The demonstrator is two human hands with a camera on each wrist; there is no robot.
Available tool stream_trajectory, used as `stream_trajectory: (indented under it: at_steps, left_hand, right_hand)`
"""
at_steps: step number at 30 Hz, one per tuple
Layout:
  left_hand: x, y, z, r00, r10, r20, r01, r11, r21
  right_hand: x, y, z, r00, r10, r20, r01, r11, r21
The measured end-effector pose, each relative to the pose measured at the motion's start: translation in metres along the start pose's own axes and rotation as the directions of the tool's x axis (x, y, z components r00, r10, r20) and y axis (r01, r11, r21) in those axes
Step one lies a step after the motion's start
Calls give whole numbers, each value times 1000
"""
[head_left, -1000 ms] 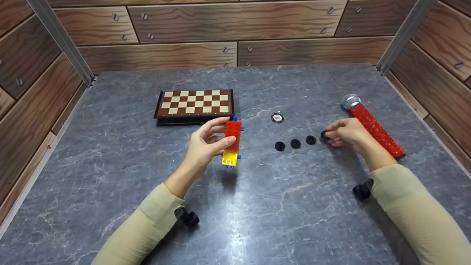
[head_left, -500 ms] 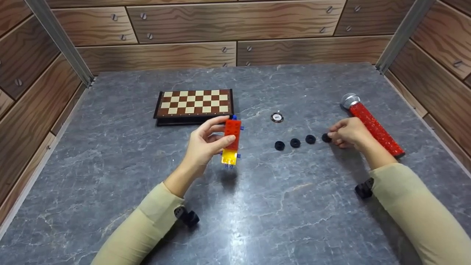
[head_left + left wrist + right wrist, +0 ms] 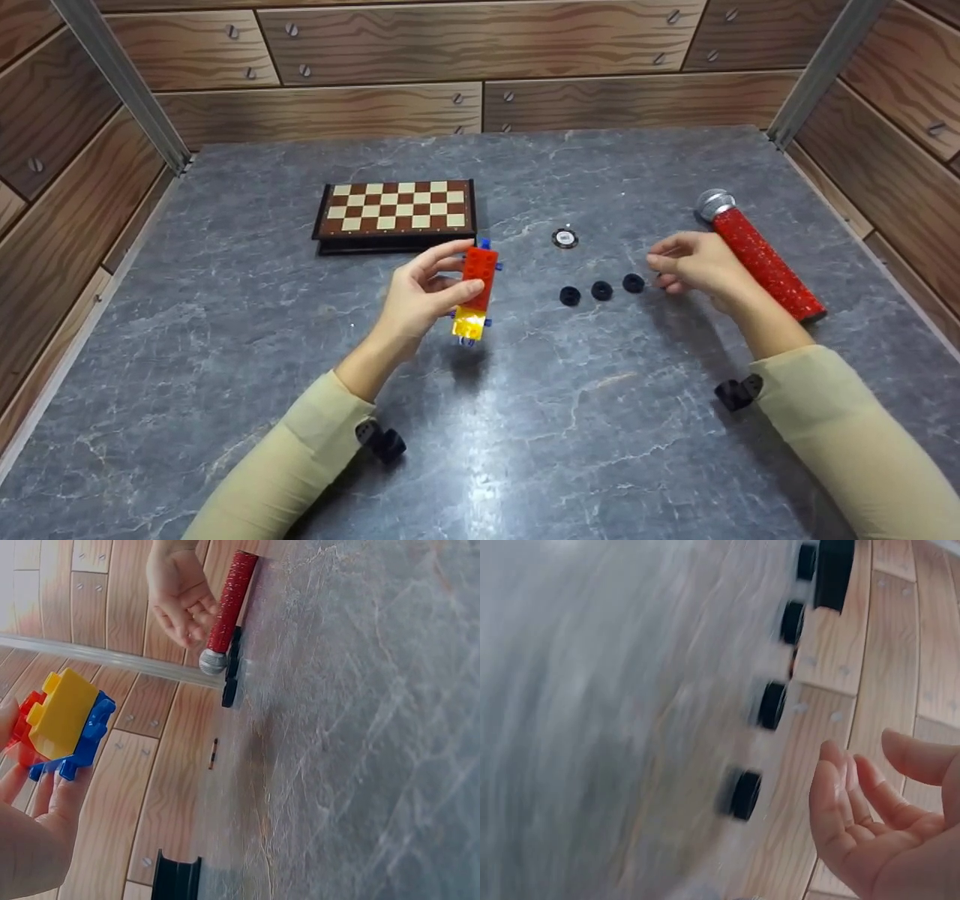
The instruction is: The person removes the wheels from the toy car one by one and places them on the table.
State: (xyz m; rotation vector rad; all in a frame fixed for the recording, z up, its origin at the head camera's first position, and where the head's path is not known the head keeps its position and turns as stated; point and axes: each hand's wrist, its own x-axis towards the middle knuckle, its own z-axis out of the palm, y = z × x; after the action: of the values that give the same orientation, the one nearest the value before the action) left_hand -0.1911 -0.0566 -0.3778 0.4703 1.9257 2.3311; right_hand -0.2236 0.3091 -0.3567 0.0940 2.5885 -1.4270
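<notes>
My left hand (image 3: 414, 296) grips a toy block car (image 3: 478, 279) above the table between thumb and fingers. It has a red block and a yellow block (image 3: 67, 714) on a blue base (image 3: 94, 733) with axle pegs. My right hand (image 3: 694, 266) hovers with nothing in it, thumb and fingers apart, as the right wrist view shows. Beside it several small black toy wheels stand in a row; the head view shows three, including the near wheel (image 3: 634, 283). The rightmost wheel (image 3: 746, 795) is hidden behind my right hand in the head view.
A folded chessboard box (image 3: 397, 214) lies behind my left hand. A poker chip (image 3: 565, 238) lies beyond the wheels. On the right, a red glittery microphone (image 3: 765, 259) lies slanted beside my right forearm. Wood-patterned walls (image 3: 480, 45) enclose the table's back and sides.
My right hand set the rightmost wheel down at the row's end, let go and lifted slightly leftward. My left hand keeps hold of the block car, which tilts slightly.
</notes>
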Motion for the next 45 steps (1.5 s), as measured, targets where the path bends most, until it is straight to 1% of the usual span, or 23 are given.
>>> stream_trajectory:
  at_steps: [4, 8, 16, 20, 24, 31, 36, 39, 45]
  left_hand:
    - [0, 0, 1, 1000, 3, 18, -3, 1000, 2]
    - [1, 1, 1, 999, -10, 37, 11, 1000, -5]
    - [1, 4, 2, 996, -23, 89, 22, 1000, 7]
    - [1, 3, 4, 993, -27, 113, 25, 1000, 15]
    - [1, 2, 6, 992, -18, 121, 15, 1000, 23]
    - [1, 0, 8, 992, -6, 128, -2, 998, 57]
    - [2, 0, 8, 989, -11, 145, -1, 997, 80]
    - [2, 0, 9, 987, -16, 157, 3, 997, 83]
    - [4, 0, 10, 987, -34, 158, 19, 995, 98]
  right_hand:
    - [-4, -9, 14, 998, -59, 28, 57, 996, 73]
    - [-7, -18, 30, 992, -111, 58, 102, 985, 141]
    - [-11, -38, 60, 973, -196, 122, 156, 947, 279]
    - [-13, -48, 72, 962, -230, 150, 180, 941, 286]
    - [-16, -57, 82, 948, -255, 187, 199, 940, 277]
    - [-19, -67, 95, 923, -312, 226, 230, 917, 326]
    - [-20, -71, 102, 907, -343, 246, 240, 899, 366]
    - [-20, -73, 105, 895, -362, 261, 253, 894, 371]
    - [-20, -75, 108, 863, -414, 289, 283, 871, 401]
